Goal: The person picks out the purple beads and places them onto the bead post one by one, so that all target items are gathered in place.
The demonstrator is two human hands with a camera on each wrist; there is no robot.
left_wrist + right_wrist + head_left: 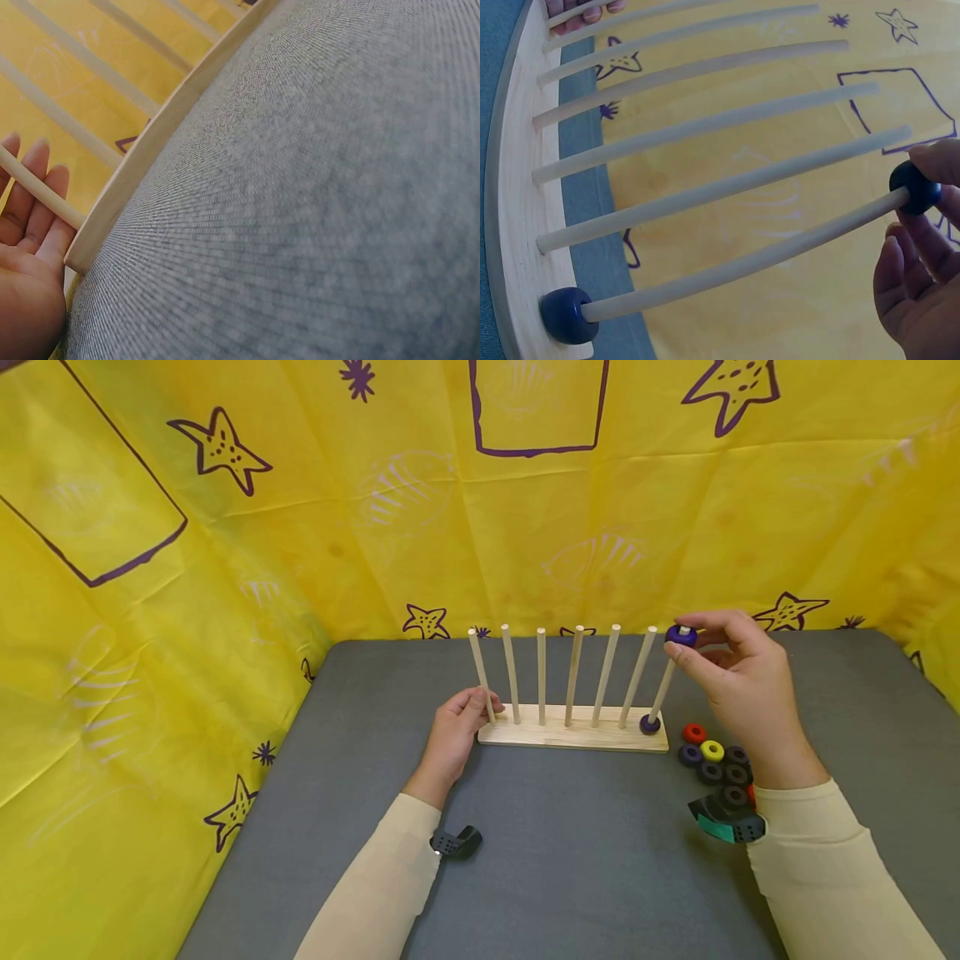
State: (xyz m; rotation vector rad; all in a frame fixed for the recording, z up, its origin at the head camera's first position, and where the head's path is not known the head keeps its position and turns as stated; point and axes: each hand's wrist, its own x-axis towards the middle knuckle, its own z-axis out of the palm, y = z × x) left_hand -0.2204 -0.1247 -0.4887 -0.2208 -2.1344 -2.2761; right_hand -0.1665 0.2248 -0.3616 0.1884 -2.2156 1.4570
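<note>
A wooden rack [572, 738] with several upright pegs stands on the grey table. My left hand [457, 727] holds the leftmost peg [481, 672] low down near the base; in the left wrist view its fingers [34, 202] lie behind that peg. My right hand [746, 681] pinches a dark blue ring [682, 636] between thumb and fingers. The tip of the rightmost peg [663, 689] pokes through that ring's hole, so the ring sits round the peg's top. Another dark blue ring [568, 315] rests at the foot of the same peg, against the base.
Loose rings lie right of the rack, under my right forearm: a red ring [694, 733], a yellow ring [712, 751], a blue ring [690, 755] and several dark ones. The sleeve partly covers another red piece. A yellow patterned cloth [480, 543] hangs behind the table.
</note>
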